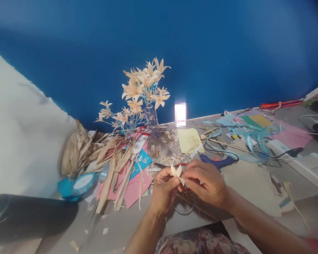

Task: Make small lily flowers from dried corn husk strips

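Observation:
Near the middle of the view, my left hand (165, 192) pinches a small cream flower (176, 171) made of pointed petals. My right hand (208, 181) is at the flower's right side, its thumb and forefinger drawn together at a petal; the fingertips touch or nearly touch it. Behind my hands lie scissors (160, 165) with red handles, partly hidden by my fingers. A blue glue gun (218, 161) rests just beyond my right hand. Farther back, a clear bottle (151, 121) holds several finished cream flowers (145, 83) on light blue stems.
Dried husks (76, 150) and a blue ribbon roll (84, 183) lie at left, near pink paper (132, 192). A yellow sheet (189, 140) and husk scraps are behind. Blue ribbons (250, 141), coloured papers and a white box (302, 164) spread to the right. A dark cylinder (31, 218) is lower left.

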Tool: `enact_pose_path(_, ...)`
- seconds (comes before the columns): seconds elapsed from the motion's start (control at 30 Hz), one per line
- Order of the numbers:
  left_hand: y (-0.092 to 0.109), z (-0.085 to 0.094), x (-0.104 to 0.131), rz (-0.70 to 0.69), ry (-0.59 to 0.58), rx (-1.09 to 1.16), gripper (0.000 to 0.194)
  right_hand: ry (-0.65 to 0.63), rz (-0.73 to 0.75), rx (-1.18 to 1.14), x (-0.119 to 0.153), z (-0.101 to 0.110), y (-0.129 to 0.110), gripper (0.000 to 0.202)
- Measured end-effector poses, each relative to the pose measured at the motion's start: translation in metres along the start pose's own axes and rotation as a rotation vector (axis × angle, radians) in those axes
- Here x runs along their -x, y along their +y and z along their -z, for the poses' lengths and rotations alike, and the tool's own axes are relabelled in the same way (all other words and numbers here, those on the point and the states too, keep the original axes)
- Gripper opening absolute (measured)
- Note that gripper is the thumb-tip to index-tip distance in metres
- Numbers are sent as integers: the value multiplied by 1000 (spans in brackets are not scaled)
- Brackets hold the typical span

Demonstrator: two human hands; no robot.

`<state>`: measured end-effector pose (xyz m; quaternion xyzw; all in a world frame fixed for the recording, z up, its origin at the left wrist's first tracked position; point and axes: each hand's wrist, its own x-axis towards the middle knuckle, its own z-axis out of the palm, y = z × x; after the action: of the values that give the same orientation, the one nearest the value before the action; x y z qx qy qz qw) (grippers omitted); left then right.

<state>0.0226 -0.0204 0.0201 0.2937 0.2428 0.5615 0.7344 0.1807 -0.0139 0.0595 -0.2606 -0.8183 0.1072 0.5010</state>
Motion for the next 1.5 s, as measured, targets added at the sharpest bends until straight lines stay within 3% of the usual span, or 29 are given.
enact_pose_path(0.33,0,0,1,60,-27,12,24,-65,50,-94,0,7,4,18)
enact_pose_path(0.9,5,-8,2,77,-20,-54,24,5,29,-98,-1,10,2,18)
enact_pose_path(1.07,3,-13,5,-16,34,-128,23,84,-74,-106,3,5,-1,18)
enact_pose_path(1.3,-3,-12,7,-94,83,-175,21,157,-276,-292,15,-4,-2,13)
enact_pose_path(1.5,2,-11,9,-116,52,-185,18,115,-257,-341,18,2,2,14)
